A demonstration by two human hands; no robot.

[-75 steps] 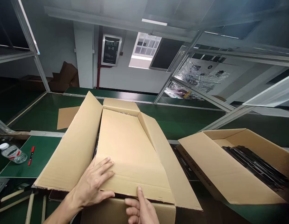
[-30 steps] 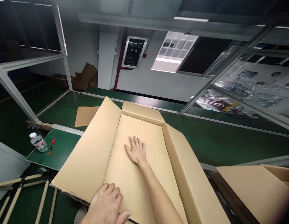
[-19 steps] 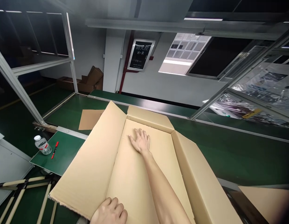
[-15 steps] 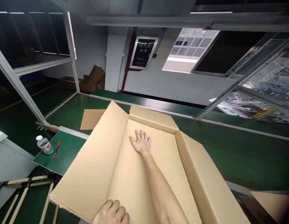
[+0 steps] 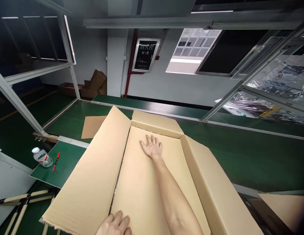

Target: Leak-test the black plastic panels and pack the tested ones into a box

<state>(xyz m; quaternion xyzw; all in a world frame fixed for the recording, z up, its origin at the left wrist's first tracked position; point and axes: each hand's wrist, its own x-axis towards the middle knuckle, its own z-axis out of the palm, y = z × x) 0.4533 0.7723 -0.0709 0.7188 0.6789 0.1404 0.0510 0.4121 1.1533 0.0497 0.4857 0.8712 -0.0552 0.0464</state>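
A large open cardboard box (image 5: 93, 182) lies lengthwise in front of me with its long flaps spread out to both sides. A flat cardboard sheet (image 5: 139, 186) lies inside it. My right hand (image 5: 152, 147) is stretched far into the box, palm down with fingers spread, pressing the sheet near the far end flap (image 5: 155, 122). My left hand (image 5: 115, 223) rests flat on the near end of the sheet at the bottom edge of the picture, fingers laid out.
The box sits on a green conveyor belt (image 5: 240, 156). A loose cardboard piece (image 5: 92, 126) lies on the belt beyond the left flap. A water bottle (image 5: 42, 157) and a red marker (image 5: 56, 161) lie on a green side shelf. Another box's flap (image 5: 284, 205) shows at bottom right.
My right hand moved from the near edge of the sheet far into the box and now presses near the far end. My left hand slid back along the near end. My view swung left.
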